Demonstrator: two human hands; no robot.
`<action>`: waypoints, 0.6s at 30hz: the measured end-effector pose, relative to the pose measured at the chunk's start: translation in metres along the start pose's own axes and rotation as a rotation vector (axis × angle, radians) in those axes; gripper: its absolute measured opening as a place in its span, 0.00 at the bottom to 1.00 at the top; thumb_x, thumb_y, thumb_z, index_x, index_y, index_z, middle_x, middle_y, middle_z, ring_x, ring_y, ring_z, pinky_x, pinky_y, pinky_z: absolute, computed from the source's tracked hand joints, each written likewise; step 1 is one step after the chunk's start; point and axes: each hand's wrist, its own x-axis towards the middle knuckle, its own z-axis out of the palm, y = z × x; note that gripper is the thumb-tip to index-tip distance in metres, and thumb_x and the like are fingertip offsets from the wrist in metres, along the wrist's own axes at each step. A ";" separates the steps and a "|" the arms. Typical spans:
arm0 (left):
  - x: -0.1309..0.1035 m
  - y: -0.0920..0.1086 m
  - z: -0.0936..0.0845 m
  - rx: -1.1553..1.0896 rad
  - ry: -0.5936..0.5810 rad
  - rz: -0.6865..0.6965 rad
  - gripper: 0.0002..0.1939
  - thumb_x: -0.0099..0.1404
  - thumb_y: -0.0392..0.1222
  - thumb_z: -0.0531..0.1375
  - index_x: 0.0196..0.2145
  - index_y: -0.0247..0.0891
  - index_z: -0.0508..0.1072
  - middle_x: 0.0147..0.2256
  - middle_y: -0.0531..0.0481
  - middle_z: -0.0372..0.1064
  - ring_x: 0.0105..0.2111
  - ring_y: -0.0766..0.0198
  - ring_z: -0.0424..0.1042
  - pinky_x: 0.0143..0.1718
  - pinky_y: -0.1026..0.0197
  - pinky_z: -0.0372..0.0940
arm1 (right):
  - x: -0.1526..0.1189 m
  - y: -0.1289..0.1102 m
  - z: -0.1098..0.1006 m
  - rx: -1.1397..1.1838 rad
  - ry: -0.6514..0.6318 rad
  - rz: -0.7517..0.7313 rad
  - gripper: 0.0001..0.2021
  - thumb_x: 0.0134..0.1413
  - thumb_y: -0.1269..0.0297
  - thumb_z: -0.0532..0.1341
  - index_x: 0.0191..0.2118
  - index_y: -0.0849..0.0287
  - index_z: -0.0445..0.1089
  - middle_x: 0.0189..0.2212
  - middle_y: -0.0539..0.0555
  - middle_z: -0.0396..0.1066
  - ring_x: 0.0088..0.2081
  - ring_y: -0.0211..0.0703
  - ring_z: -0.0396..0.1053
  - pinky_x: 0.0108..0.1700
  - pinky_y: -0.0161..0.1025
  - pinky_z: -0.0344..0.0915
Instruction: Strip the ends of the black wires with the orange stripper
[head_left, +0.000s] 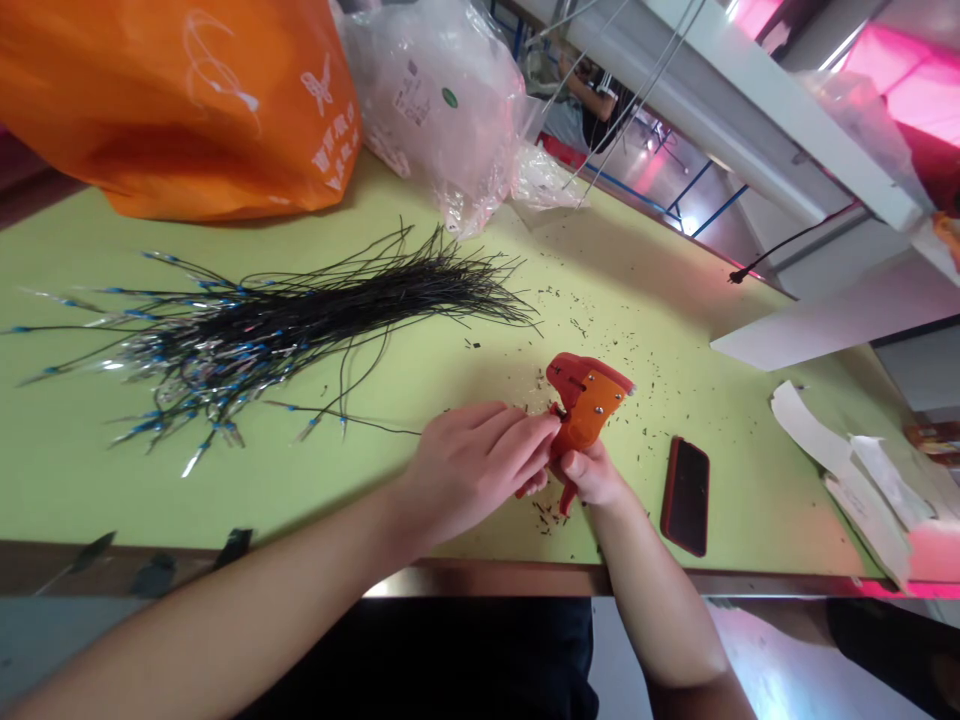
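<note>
A red and orange wire stripper [589, 405] is upright near the table's front edge, its head pointing up. My right hand [596, 475] is wrapped round its handles. My left hand [487, 455] reaches across to the tool's jaws, fingers pressed together. A thin black wire [382, 428] runs from the left to under my left hand; its end at the jaws is hidden by the fingers. Left of the hands lies a large bundle of black wires [360, 300] with blue and clear tips at the left end.
An orange bag [225, 110] and a clear plastic bag [442, 110] stand at the back. Right of the tool lies a phone [686, 495], with white paper strips [847, 470] beyond. Small black scraps litter the green table [315, 500]. Another person [592, 100] is partly visible behind.
</note>
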 end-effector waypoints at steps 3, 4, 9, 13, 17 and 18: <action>0.001 0.000 0.000 0.015 0.004 0.008 0.06 0.75 0.32 0.61 0.48 0.38 0.72 0.32 0.52 0.81 0.26 0.65 0.77 0.28 0.61 0.70 | 0.001 0.000 0.002 0.015 0.006 -0.055 0.30 0.59 0.28 0.63 0.31 0.53 0.68 0.20 0.45 0.64 0.23 0.40 0.70 0.31 0.41 0.79; 0.001 0.000 0.000 0.016 0.004 0.009 0.06 0.75 0.32 0.60 0.48 0.38 0.71 0.32 0.52 0.81 0.26 0.65 0.76 0.28 0.61 0.70 | 0.001 0.001 0.003 0.023 0.006 -0.073 0.29 0.60 0.29 0.63 0.31 0.54 0.68 0.20 0.45 0.65 0.22 0.38 0.70 0.30 0.39 0.78; 0.000 -0.001 0.000 0.009 0.006 0.008 0.07 0.75 0.32 0.61 0.48 0.39 0.71 0.32 0.53 0.81 0.26 0.65 0.77 0.29 0.62 0.70 | -0.001 0.009 0.006 0.066 0.014 -0.157 0.26 0.65 0.35 0.64 0.33 0.55 0.68 0.20 0.43 0.66 0.21 0.36 0.70 0.27 0.34 0.75; 0.000 -0.001 0.000 0.005 0.006 0.006 0.08 0.74 0.31 0.61 0.48 0.39 0.72 0.32 0.52 0.81 0.26 0.65 0.77 0.29 0.62 0.69 | -0.002 0.015 0.005 0.066 0.077 -0.153 0.28 0.64 0.32 0.62 0.29 0.53 0.64 0.16 0.41 0.60 0.17 0.34 0.63 0.23 0.32 0.71; 0.000 -0.001 0.000 0.015 0.017 -0.002 0.06 0.74 0.31 0.61 0.46 0.39 0.72 0.31 0.53 0.81 0.25 0.66 0.75 0.29 0.62 0.69 | 0.001 0.006 0.002 0.062 0.061 -0.196 0.27 0.64 0.34 0.63 0.29 0.53 0.65 0.18 0.42 0.61 0.19 0.36 0.63 0.25 0.35 0.72; 0.000 -0.002 0.000 0.014 0.016 -0.003 0.05 0.74 0.32 0.62 0.46 0.39 0.72 0.31 0.53 0.81 0.25 0.66 0.75 0.29 0.63 0.69 | 0.001 0.002 0.002 0.060 0.071 -0.209 0.25 0.65 0.36 0.64 0.31 0.53 0.66 0.20 0.43 0.62 0.20 0.36 0.64 0.27 0.36 0.73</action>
